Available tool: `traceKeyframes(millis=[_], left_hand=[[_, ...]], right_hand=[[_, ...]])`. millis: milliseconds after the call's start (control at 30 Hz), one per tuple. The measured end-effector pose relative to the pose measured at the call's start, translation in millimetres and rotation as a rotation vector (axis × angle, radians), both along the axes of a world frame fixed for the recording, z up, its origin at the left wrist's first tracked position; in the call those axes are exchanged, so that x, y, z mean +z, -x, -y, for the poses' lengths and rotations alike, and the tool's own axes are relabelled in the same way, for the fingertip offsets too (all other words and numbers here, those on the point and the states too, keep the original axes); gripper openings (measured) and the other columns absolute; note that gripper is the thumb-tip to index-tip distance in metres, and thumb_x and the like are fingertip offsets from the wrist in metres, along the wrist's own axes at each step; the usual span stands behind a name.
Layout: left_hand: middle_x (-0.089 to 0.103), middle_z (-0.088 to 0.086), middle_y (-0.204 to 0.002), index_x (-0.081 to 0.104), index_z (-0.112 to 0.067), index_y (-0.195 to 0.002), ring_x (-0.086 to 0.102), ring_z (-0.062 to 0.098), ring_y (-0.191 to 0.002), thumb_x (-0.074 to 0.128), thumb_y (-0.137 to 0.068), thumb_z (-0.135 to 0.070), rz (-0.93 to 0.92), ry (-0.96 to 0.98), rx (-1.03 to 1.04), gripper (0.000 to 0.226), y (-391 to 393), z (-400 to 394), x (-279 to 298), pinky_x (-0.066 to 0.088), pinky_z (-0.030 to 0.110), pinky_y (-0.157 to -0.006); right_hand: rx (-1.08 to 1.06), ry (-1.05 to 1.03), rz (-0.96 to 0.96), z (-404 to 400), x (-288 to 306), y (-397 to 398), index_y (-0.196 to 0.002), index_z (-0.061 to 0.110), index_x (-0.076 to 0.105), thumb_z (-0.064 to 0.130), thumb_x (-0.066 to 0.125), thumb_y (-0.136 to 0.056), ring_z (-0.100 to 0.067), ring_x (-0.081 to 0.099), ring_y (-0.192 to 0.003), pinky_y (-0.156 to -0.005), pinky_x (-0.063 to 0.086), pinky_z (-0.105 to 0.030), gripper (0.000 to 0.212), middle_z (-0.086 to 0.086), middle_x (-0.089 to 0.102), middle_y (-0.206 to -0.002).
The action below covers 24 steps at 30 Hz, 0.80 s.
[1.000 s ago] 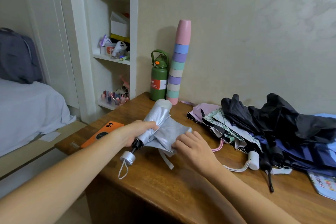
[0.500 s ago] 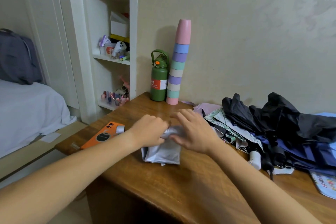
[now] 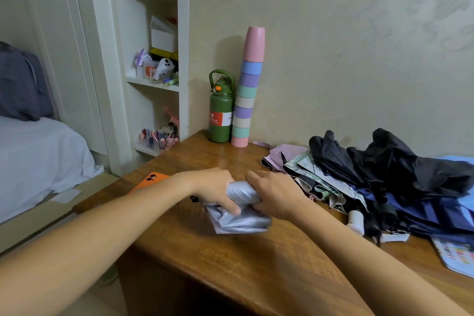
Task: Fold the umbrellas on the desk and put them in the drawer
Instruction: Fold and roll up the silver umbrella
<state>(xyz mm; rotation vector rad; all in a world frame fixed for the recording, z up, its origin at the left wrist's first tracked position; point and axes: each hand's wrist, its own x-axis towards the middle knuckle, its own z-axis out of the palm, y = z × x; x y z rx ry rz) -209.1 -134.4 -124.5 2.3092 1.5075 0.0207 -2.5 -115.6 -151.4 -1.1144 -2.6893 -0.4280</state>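
A silver folding umbrella (image 3: 241, 210) lies across the wooden desk (image 3: 230, 264) near its left front part. My left hand (image 3: 215, 190) grips its left end with fingers curled over the fabric. My right hand (image 3: 275, 193) grips the right end of the rolled part. Loose silver fabric spreads below both hands. The handle is hidden under my left hand. To the right lies a heap of unfolded umbrellas: a black one (image 3: 389, 164), a navy one (image 3: 423, 215), a patterned one (image 3: 313, 174) and a pink one (image 3: 284, 152). No drawer is in view.
An orange phone (image 3: 150, 181) lies at the desk's left edge. A green bottle (image 3: 220, 113) and a tall stack of coloured cups (image 3: 247, 89) stand against the wall. A colour chart (image 3: 456, 254) lies at the right front. Shelves and a bed are on the left.
The umbrella went from tilted up in my left hand to lying flat on the desk. Both hands closed round it and the fabric is now rolled tighter between them.
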Motion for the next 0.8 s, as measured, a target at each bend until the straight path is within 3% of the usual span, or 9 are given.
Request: traceKeyframes(millis=[133,233,300,367,467,533,633,733,800], left_hand=[[0.068,-0.002,-0.095,0.064,-0.022,-0.106,0.064,0.021,-0.084,0.072,-0.089,-0.052,-0.495,-0.515,-0.116,0.036,-9.4,6.0,-5.8,0.047,0.035,-0.068],[0.066,-0.002,-0.096,0.060,-0.022,-0.109,0.064,0.021,-0.082,0.068,-0.096,-0.029,-0.446,-0.752,-0.147,0.016,-16.5,11.3,-13.7,0.053,0.036,-0.070],[0.065,-0.002,-0.094,0.061,-0.022,-0.103,0.062,0.020,-0.082,0.073,-0.090,-0.046,-0.323,-0.589,-0.106,0.031,-12.1,7.8,-13.5,0.054,0.036,-0.070],[0.066,-0.001,-0.092,0.063,-0.018,-0.097,0.061,0.019,-0.082,0.077,-0.080,-0.060,-0.209,-0.291,-0.042,0.048,-6.8,6.0,-8.3,0.050,0.035,-0.070],[0.073,-0.003,-0.088,0.065,-0.018,-0.103,0.070,0.016,-0.076,0.082,-0.080,-0.053,0.092,0.049,0.049,0.045,-0.1,11.5,-8.5,0.054,0.030,-0.067],[0.076,-0.002,-0.087,0.064,-0.019,-0.107,0.075,0.019,-0.073,0.082,-0.083,-0.049,0.116,0.085,0.072,0.042,-1.2,16.0,-13.9,0.056,0.028,-0.064],[0.069,-0.002,-0.099,0.059,-0.023,-0.113,0.068,0.022,-0.088,0.073,-0.089,-0.051,-0.381,-0.416,-0.010,0.039,-2.3,16.3,-21.5,0.046,0.033,-0.069],[0.068,0.001,-0.099,0.057,-0.021,-0.113,0.067,0.024,-0.089,0.068,-0.095,-0.021,-0.370,-0.818,-0.139,0.021,-1.6,18.6,-28.8,0.052,0.037,-0.072],[0.066,-0.002,-0.095,0.055,-0.022,-0.108,0.066,0.022,-0.087,0.071,-0.092,-0.028,-0.306,-0.806,-0.128,0.023,-0.1,19.4,-31.0,0.051,0.037,-0.070]], right_hand=[[-0.053,0.587,0.019,5.9,17.1,-1.8,-0.103,0.025,0.052,0.053,0.081,-0.078,-0.019,0.055,-0.085,-0.073,0.042,-0.032,0.048,0.005,0.062,-0.098],[-0.097,0.653,-0.056,7.7,25.7,-6.2,-0.083,0.028,0.059,0.051,0.085,-0.076,-0.007,0.058,-0.068,-0.064,0.045,-0.027,0.035,0.007,0.066,-0.081],[-0.136,0.515,-0.046,7.2,24.0,-6.1,-0.074,0.024,0.057,0.049,0.082,-0.076,-0.009,0.058,-0.059,-0.056,0.046,-0.028,0.036,0.004,0.065,-0.072],[-0.139,0.259,0.041,5.2,13.9,-3.8,-0.080,0.024,0.050,0.054,0.075,-0.078,-0.022,0.056,-0.068,-0.056,0.042,-0.034,0.039,-0.002,0.067,-0.081],[-0.071,0.050,0.016,2.2,-4.3,-0.2,-0.088,0.027,0.038,0.059,0.070,-0.082,-0.028,0.058,-0.075,-0.058,0.036,-0.035,0.045,-0.002,0.066,-0.093],[-0.058,0.095,-0.009,2.9,-11.1,0.9,-0.094,0.026,0.043,0.064,0.072,-0.079,-0.027,0.061,-0.082,-0.060,0.036,-0.035,0.050,0.001,0.064,-0.097],[-0.089,0.506,-0.076,6.7,-4.4,0.3,-0.100,0.030,0.048,0.058,0.080,-0.075,-0.018,0.058,-0.086,-0.068,0.043,-0.033,0.049,0.006,0.061,-0.098],[-0.074,0.681,-0.145,7.3,2.7,-1.5,-0.085,0.033,0.055,0.051,0.086,-0.075,-0.004,0.056,-0.069,-0.064,0.044,-0.023,0.037,0.014,0.062,-0.079],[-0.110,0.549,-0.159,5.2,4.0,-0.4,-0.079,0.022,0.060,0.055,0.085,-0.073,-0.014,0.059,-0.066,-0.062,0.047,-0.034,0.042,0.004,0.066,-0.074]])
